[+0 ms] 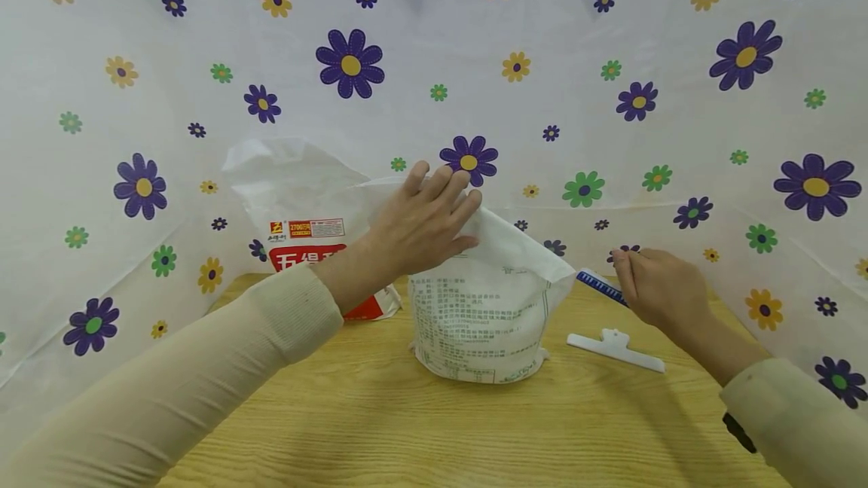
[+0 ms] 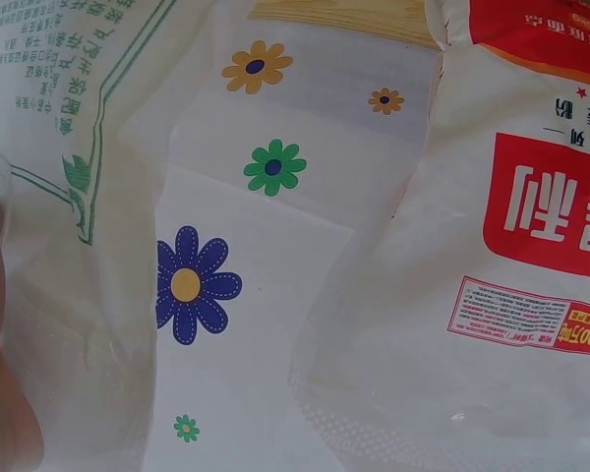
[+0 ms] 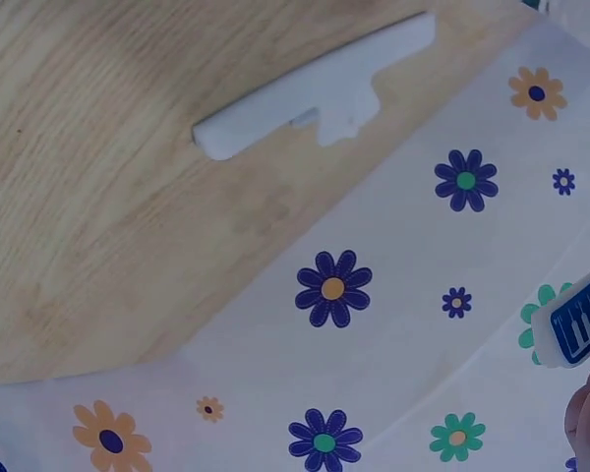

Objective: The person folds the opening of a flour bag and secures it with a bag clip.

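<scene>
A white flour bag with green print stands upright on the table, its top slanting down to the right. My left hand grips its upper edge, the thumb in front and the fingers over the top. In the left wrist view, part of that hand shows beside the printed bag. To the right of the bag, my right hand holds a white bag clip with a blue label. The clip's tip is near the bag's right corner. A second white bag clip lies on the table below that hand.
Another flour bag, white and red, stands behind on the left with its top up. Under everything is a wood-grain table. A white sheet with printed flowers hangs behind and at both sides.
</scene>
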Tool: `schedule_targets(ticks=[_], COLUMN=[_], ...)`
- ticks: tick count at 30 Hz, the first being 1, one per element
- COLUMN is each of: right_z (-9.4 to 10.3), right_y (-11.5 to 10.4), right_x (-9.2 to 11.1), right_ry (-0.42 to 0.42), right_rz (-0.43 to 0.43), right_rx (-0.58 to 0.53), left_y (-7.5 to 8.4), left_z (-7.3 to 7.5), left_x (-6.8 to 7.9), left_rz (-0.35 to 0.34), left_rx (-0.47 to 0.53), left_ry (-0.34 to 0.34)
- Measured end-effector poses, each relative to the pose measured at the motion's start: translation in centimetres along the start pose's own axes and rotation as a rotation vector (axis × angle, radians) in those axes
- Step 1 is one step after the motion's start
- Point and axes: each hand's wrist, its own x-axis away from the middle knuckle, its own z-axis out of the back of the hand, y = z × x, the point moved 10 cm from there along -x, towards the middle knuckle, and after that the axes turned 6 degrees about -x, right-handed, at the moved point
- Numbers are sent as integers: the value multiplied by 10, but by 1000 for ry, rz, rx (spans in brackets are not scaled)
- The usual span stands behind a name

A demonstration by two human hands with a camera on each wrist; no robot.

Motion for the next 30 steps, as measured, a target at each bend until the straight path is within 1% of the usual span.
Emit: schedule_targets(ticks=[3,6,12,15,21,30], right_z=[6,13,23,26,26,19], right_y=[-5,-10,-9,-9,-17,-30], right_x=[-4,-7,-15,-19,-25,-33], right_ry=[38,95,163,167,141,145], right_rz=[45,84,80,74,63,112], right_rx=[1,-13,-55,-81,-119,-115], left_y=[0,0,0,-1,-1,0], left_z=[0,1,0,0,-1,1], left_x=[0,1,1,1,1,0], left_rz=[-2,-2,-1,-1,0,-1], left_rx=[-3,-3,-1,-5,-2,0], left_ry=[-3,-6,-5,4,0,0])
